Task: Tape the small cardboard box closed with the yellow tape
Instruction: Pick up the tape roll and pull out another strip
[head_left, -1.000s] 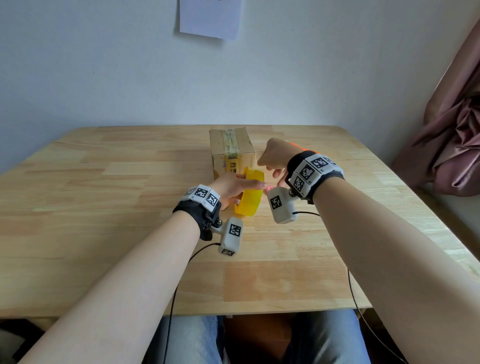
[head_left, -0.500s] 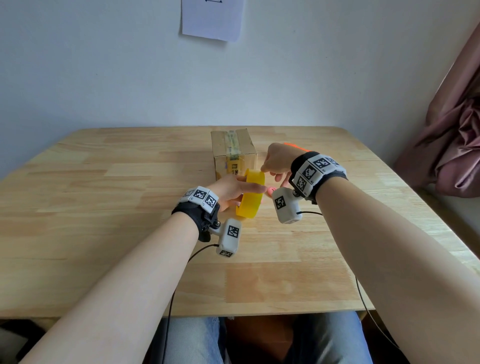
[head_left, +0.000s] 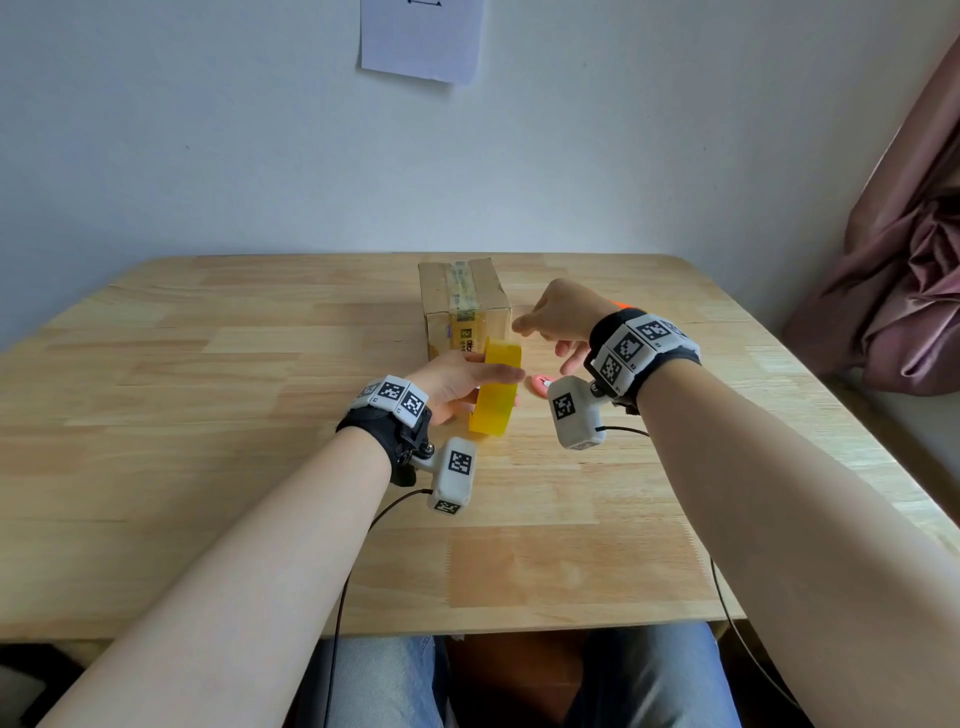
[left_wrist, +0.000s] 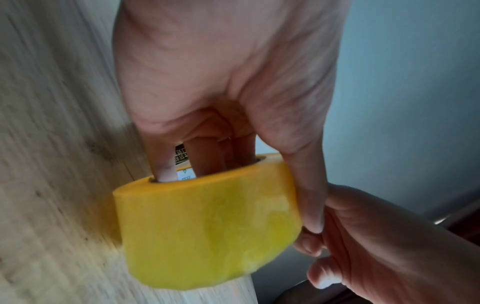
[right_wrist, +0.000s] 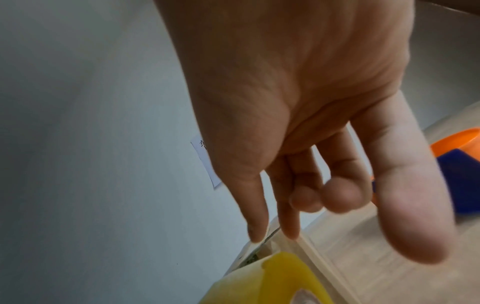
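Observation:
The small cardboard box (head_left: 462, 306) stands on the wooden table (head_left: 208, 415), with an old strip of tape along its top. Just in front of it, on edge, stands the yellow tape roll (head_left: 496, 389). My left hand (head_left: 452, 379) grips the roll: in the left wrist view its fingers (left_wrist: 202, 156) reach into the core of the roll (left_wrist: 207, 226) and the thumb lies over the outside. My right hand (head_left: 550, 332) hovers at the roll's upper right with loosely spread fingers (right_wrist: 259, 216) and holds nothing.
A small pink object (head_left: 540, 385) lies on the table right of the roll, under my right hand. An orange and blue thing (right_wrist: 462, 164) sits behind my right wrist. A pink curtain (head_left: 904, 291) hangs at the right, and a paper sheet (head_left: 421, 36) is on the wall.
My right hand's fingers have loosened and spread beside the roll. The left hand and the roll have hardly moved.

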